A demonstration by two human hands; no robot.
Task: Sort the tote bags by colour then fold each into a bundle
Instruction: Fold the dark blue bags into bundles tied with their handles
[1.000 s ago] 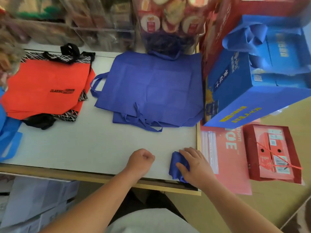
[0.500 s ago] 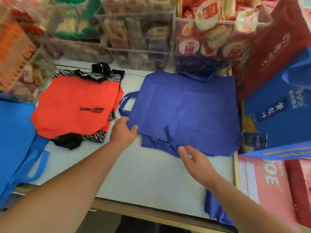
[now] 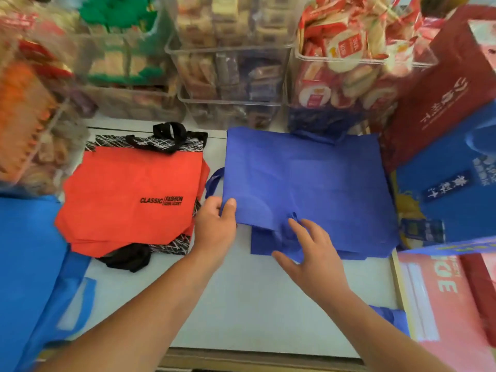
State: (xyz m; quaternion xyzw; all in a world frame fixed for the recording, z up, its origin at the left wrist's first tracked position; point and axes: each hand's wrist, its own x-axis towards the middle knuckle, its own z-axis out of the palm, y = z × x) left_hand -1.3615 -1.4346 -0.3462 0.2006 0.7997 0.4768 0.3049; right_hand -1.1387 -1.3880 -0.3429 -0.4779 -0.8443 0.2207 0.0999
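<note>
Much here is hard to make out. The clear plastic bins point(image 3: 228, 76) of wrapped snacks along the far side are smeared by blur, and a light blue tote point(image 3: 29, 259) at the left is cut off by the frame.

On the white worktop point(image 3: 241, 304) lies a stack of dark blue totes point(image 3: 308, 178), flat sheets of matte, non-woven fabric. Our left grip point(image 3: 214, 224), a bare hand, pinches the near left corner of the top bag, thumb on top. Our right grip point(image 3: 314, 253) is released, fingers spread over the handles of the bags beneath; we cannot tell whether it touches them.

Just left of the stack lies a pile of orange-red totes point(image 3: 128, 200) with black handles and a black-and-white scribble trim. It is printed "CLASSIC FASHION"; the smaller line below is unreadable.

A folded dark blue bundle point(image 3: 391, 318) peeks from behind our right forearm at the near right edge. A blue gift box point(image 3: 456, 200) and a dark red box point(image 3: 442, 98) stand at the right, their characters blurred.
</note>
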